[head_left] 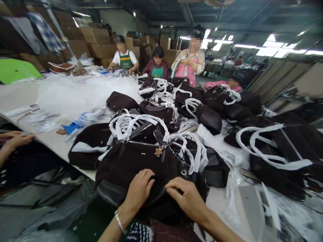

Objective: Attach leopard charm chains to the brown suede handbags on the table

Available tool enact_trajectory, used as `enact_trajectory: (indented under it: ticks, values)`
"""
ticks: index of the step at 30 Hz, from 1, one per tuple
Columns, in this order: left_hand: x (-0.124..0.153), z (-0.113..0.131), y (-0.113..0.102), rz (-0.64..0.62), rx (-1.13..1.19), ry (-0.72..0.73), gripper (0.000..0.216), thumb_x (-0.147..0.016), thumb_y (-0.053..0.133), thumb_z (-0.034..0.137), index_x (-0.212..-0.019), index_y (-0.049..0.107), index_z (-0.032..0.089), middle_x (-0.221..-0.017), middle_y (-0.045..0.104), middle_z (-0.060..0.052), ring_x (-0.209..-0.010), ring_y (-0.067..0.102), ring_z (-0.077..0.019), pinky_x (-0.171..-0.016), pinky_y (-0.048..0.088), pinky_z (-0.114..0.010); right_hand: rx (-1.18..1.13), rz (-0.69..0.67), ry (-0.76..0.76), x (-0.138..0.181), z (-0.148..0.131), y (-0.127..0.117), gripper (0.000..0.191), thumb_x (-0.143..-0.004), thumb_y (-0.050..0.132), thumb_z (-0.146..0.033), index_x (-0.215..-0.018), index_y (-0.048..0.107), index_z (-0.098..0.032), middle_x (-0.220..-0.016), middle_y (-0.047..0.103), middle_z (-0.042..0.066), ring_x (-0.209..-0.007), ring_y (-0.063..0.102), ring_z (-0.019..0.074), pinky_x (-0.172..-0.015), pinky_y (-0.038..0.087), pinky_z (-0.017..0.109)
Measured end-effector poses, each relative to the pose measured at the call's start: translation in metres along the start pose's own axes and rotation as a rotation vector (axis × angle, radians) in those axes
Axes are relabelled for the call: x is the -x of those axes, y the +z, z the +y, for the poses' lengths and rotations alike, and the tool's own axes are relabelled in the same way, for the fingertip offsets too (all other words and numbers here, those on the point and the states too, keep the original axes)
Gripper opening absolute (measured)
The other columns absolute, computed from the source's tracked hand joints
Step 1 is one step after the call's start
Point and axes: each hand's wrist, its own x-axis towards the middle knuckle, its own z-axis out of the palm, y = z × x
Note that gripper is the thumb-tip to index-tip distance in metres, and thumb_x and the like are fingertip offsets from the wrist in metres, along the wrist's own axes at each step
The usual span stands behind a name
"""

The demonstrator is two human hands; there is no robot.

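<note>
A dark brown handbag stands at the table's near edge, right in front of me. White wrapping covers its looped handles, and a gold snowflake-shaped charm hangs below its top edge. My left hand, with a silver bracelet at the wrist, lies on the lower front of the bag, fingers stretched out together and thumb apart. To its right, my right hand has curled fingers pinching the bag's front panel. The undersides of both hands are hidden.
More dark bags with wrapped handles crowd the table. Clear plastic covers its left part. Another person's hands are at the left edge. Several people work at the far side, and cardboard boxes are stacked behind.
</note>
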Motion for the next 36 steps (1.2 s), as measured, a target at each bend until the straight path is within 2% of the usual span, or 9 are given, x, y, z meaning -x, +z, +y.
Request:
enact_trajectory:
  ticks: [3,8,14,17,21,26,29,32,36]
  values:
    - [-0.009,0.002,-0.008,-0.03,0.042,0.002,0.018,-0.093,0.051,0.021,-0.108,0.061,0.025,-0.111,0.065,-0.003,-0.103,0.063,-0.0194,-0.094,0.052,-0.035,-0.009,0.156,0.225,-0.014,0.017,-0.018,0.02,-0.09,0.055,-0.034,-0.085,0.072,-0.024,-0.087,0.073,0.002,-0.083,0.069,0.0208,-0.079,0.055,0.034]
    - [-0.051,0.008,-0.02,0.047,0.062,-0.055,0.031,-0.093,0.051,0.022,-0.124,0.051,0.024,-0.122,0.06,-0.006,-0.109,0.062,-0.0198,-0.092,0.052,-0.034,-0.104,0.149,0.457,-0.056,0.042,-0.029,0.033,-0.084,0.057,-0.038,-0.11,0.066,-0.02,-0.098,0.074,0.007,-0.085,0.072,0.0237,-0.063,0.061,0.035]
    - [-0.126,0.013,-0.013,0.019,-0.012,-0.042,0.033,-0.092,0.056,0.026,-0.125,0.051,0.025,-0.134,0.053,-0.008,-0.114,0.058,-0.0229,-0.083,0.052,-0.032,0.44,0.231,0.093,-0.124,0.062,-0.022,0.04,-0.086,0.049,-0.014,-0.124,0.061,-0.02,-0.125,0.065,0.011,-0.118,0.06,0.0253,-0.106,0.047,0.046]
    - [-0.141,0.006,-0.003,-0.003,-0.048,-0.03,0.015,-0.09,0.059,0.024,-0.105,0.058,0.022,-0.115,0.059,-0.007,-0.106,0.057,-0.0218,-0.085,0.049,-0.033,0.635,0.118,0.03,-0.154,0.082,-0.019,0.056,-0.081,0.048,-0.003,-0.134,0.055,-0.017,-0.14,0.054,0.015,-0.13,0.051,0.027,-0.109,0.043,0.044]
    - [-0.129,-0.003,0.004,0.023,0.03,0.003,0.008,-0.087,0.063,0.025,-0.088,0.056,0.021,-0.097,0.06,-0.003,-0.096,0.054,-0.0206,-0.086,0.045,-0.034,0.649,-0.027,0.005,-0.175,0.101,-0.023,0.037,-0.083,0.054,-0.008,-0.115,0.069,-0.02,-0.137,0.059,0.013,-0.126,0.054,0.028,-0.105,0.045,0.045]
    - [-0.114,-0.001,0.004,-0.03,0.382,-0.159,0.006,-0.086,0.059,0.021,-0.088,0.053,0.022,-0.082,0.06,0.002,-0.077,0.056,-0.0146,-0.071,0.042,-0.027,0.741,-0.039,-0.156,-0.17,0.081,-0.047,0.019,-0.087,0.059,-0.018,-0.101,0.072,-0.021,-0.129,0.065,0.01,-0.13,0.049,0.0288,-0.112,0.035,0.051]
    - [-0.114,0.001,0.003,-0.058,0.558,-0.222,0.004,-0.084,0.057,0.019,-0.086,0.054,0.021,-0.073,0.057,0.004,-0.067,0.053,-0.0116,-0.064,0.039,-0.024,0.862,-0.031,-0.258,-0.149,0.047,-0.062,0.013,-0.09,0.058,-0.022,-0.093,0.071,-0.02,-0.099,0.073,0.01,-0.111,0.061,0.0276,-0.114,0.032,0.052]
    - [-0.117,0.0,0.001,-0.073,0.682,-0.256,0.011,-0.082,0.057,0.018,-0.092,0.06,0.019,-0.073,0.057,0.004,-0.066,0.052,-0.0112,-0.064,0.04,-0.023,0.913,-0.065,-0.175,-0.113,0.015,-0.064,0.02,-0.095,0.052,-0.032,-0.097,0.069,-0.02,-0.085,0.072,0.009,-0.084,0.067,0.0259,-0.089,0.05,0.045]
    - [-0.121,-0.005,0.001,-0.192,0.869,-0.282,0.027,-0.081,0.057,0.021,-0.106,0.066,0.016,-0.078,0.06,0.0,-0.07,0.054,-0.0125,-0.065,0.042,-0.024,0.789,-0.114,0.042,-0.069,0.0,-0.039,0.03,-0.099,0.043,-0.033,-0.119,0.062,-0.021,-0.095,0.074,0.012,-0.08,0.071,0.0257,-0.068,0.054,0.036]
